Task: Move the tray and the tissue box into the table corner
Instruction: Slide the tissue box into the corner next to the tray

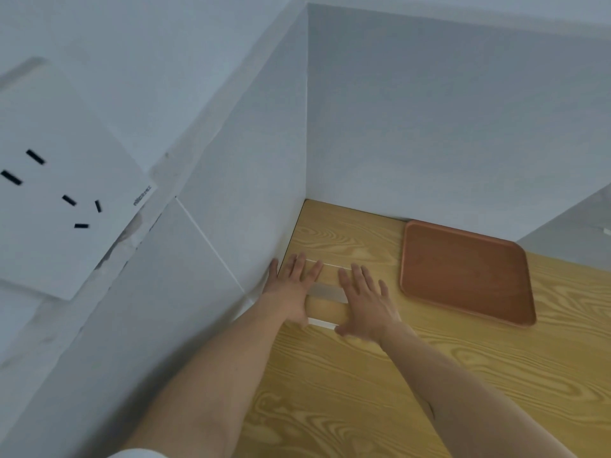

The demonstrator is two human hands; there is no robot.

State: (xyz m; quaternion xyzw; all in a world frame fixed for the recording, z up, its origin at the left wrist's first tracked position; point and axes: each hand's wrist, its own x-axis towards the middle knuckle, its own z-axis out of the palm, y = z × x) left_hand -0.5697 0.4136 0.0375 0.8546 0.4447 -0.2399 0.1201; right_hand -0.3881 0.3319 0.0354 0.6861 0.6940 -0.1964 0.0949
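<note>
The tissue box (325, 306), low with a wood-grain top and white sides, lies on the wooden table (347, 391) right against the left wall, a little short of the corner. My left hand (291, 289) covers its left end and my right hand (367, 300) its right end. The fingers of both lie spread over the top and the thumbs hook its near edge. The brown tray (463, 272) lies flat and empty to the right of my right hand, its far edge near the back wall.
White walls meet at the table's far left corner (305, 198). A strip of bare tabletop lies between the box and that corner. A white sheet with black marks (66, 180) hangs on the left wall. The back wall ends behind the tray.
</note>
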